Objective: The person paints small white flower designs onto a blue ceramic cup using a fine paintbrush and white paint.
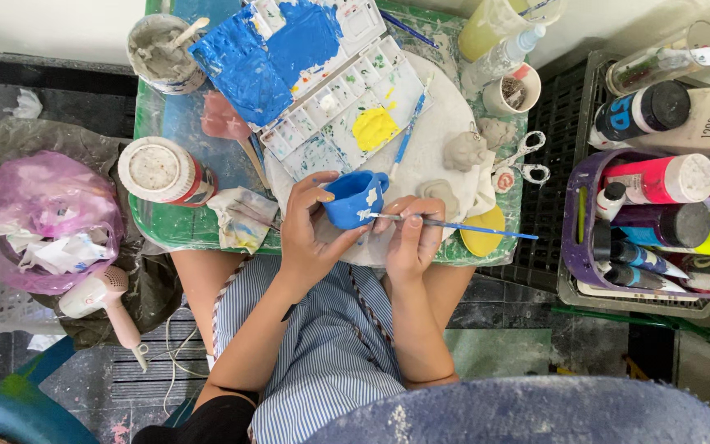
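Observation:
My left hand (310, 234) holds a small blue clay cup with a handle (355, 197), fingers wrapped around its left side. My right hand (412, 234) grips a thin blue-handled paintbrush (462, 226) lying nearly level, its tip touching the cup's lower right side. Both hands hover over the near edge of a round white board (441, 115) on a green tray (170, 230). A white paint palette (347, 103) smeared with blue and yellow lies just beyond the cup. Unpainted grey clay pieces (463, 150) sit on the board to the right.
A purple basket (573, 238) of paint bottles stands at the right on a black crate. Scissors (523, 160), a yellow disc (486, 238), a second brush (408, 131), a red-banded jar (162, 171) and a cup of grey slip (162, 53) lie around. A pink bag (47, 218) and hair dryer (104, 300) sit at the left.

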